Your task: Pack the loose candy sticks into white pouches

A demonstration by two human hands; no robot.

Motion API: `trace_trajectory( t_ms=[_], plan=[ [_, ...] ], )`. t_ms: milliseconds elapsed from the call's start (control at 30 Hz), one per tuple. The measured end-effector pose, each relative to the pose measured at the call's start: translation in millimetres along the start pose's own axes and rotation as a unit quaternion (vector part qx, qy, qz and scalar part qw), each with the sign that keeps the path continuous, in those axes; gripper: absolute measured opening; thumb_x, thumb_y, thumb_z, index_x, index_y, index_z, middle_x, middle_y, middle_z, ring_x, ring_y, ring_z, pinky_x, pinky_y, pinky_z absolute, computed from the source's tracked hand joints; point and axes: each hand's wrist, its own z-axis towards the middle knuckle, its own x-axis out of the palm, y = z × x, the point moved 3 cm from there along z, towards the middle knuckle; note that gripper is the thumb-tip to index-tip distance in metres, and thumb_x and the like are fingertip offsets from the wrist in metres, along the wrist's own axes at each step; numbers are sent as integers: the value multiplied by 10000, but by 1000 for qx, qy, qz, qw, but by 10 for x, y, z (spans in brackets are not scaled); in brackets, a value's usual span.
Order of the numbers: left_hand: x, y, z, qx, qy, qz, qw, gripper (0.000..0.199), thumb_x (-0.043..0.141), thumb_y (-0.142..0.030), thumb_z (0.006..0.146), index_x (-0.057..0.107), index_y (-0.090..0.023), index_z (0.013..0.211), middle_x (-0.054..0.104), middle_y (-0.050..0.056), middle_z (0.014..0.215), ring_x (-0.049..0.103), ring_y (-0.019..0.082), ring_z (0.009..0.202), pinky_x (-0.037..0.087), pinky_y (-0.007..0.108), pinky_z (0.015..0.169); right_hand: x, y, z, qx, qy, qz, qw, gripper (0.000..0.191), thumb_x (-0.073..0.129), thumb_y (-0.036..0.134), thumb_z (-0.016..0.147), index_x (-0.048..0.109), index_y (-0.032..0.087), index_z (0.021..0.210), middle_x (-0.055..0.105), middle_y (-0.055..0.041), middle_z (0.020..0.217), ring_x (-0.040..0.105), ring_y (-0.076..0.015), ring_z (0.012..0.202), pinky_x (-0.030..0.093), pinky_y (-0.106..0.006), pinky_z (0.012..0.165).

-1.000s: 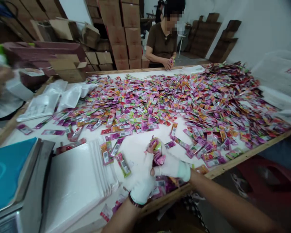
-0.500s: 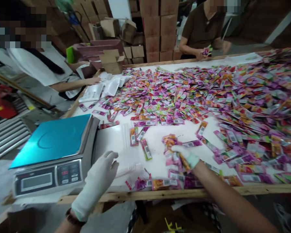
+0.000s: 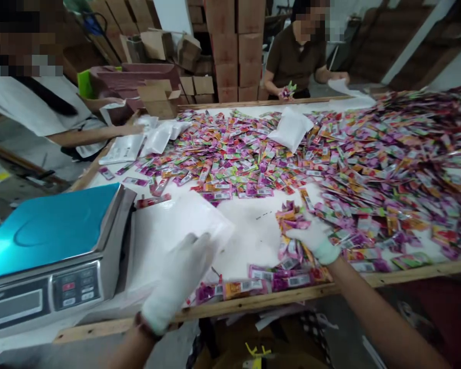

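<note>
My left hand (image 3: 179, 279), in a white glove, has its fingers closed on the near edge of a white plastic bag (image 3: 200, 215). The bag is partly raised off the white tabletop, beside the scale (image 3: 61, 220). My right hand (image 3: 311, 237), also gloved, is closed round a bunch of small printed sachets (image 3: 290, 218) in purple, pink and orange. Below that bunch, several more sachets (image 3: 246, 288) lie along the wooden front edge. Part of the bunch is hidden behind my right fingers.
A wide heap of sachets (image 3: 369, 154) covers the far and right side. On it rests a filled white packet (image 3: 292, 128). More white packets (image 3: 157, 138) lie at the far left, by a person in white (image 3: 26, 102). Another person (image 3: 295, 56) holds sachets across the table.
My left hand has taken hold of the bag and lifted its edge. My right hand keeps its bunch, now further right. A white packet has appeared on the heap. The view has shifted right.
</note>
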Motion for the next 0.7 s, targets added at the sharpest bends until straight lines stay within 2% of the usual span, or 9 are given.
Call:
trace_trajectory(
  t_ms=[100,133,167,267,367,467,533,633,700],
  plan=[
    [379,-637,450,-17,19,-145,989,189,550,-251,863,686,-178,973,664,109,930,641,225,775,466,325,702,370,146,-162,-66,59,-56,995,643,782,238,622,553,212,1223,723,-68,1107,697,-231,994,536,-391,936],
    [527,-777,580,-25,21,-232,972,161,559,-219,843,693,-164,911,670,104,887,639,218,769,474,329,730,465,158,-207,-78,68,-98,990,673,766,252,653,523,219,1280,710,-76,1144,686,-234,1028,521,-392,960],
    [665,-868,690,-37,25,-336,941,137,585,-201,812,698,-156,874,682,96,857,640,214,770,480,327,749,541,147,-244,-84,70,-151,983,692,750,267,679,500,222,1322,696,-87,1181,675,-240,1053,509,-392,974],
    [941,-907,893,-67,31,-509,857,170,537,-199,814,699,-147,818,688,51,723,624,171,671,491,280,676,685,19,-299,-67,56,-327,941,696,707,300,727,476,186,1374,657,-143,1250,645,-284,1098,488,-401,976],
    [1015,-793,945,-94,28,-543,834,305,423,-262,872,691,-134,801,639,16,587,558,139,513,453,247,529,796,-76,-311,-85,92,-474,872,632,651,302,759,504,139,1351,652,-187,1227,636,-326,1073,469,-437,944],
    [978,-730,924,-110,6,-564,819,294,439,-271,854,695,-133,809,707,43,700,623,155,616,493,259,597,894,-24,-248,-130,161,-553,807,473,612,304,781,589,158,1230,676,-176,1146,642,-327,1016,449,-446,905],
    [886,-719,900,-108,-17,-548,829,267,462,-250,836,707,-145,824,745,66,825,659,176,741,508,282,707,924,41,-123,-100,206,-556,799,363,617,295,776,632,174,1118,705,-144,1050,667,-294,935,471,-388,822],
    [624,-759,887,-61,-39,-425,902,277,459,-236,852,726,-166,837,753,84,882,660,197,787,485,314,775,971,110,114,-11,259,-529,808,306,720,246,701,666,168,992,720,-112,935,685,-269,844,485,-319,696],
    [442,-830,895,-34,-47,-322,945,285,458,-242,870,732,-171,843,750,93,868,659,210,772,476,326,768,1037,135,225,14,269,-495,826,317,770,254,715,674,145,997,712,-114,965,679,-267,884,509,-327,733]
  ],
)
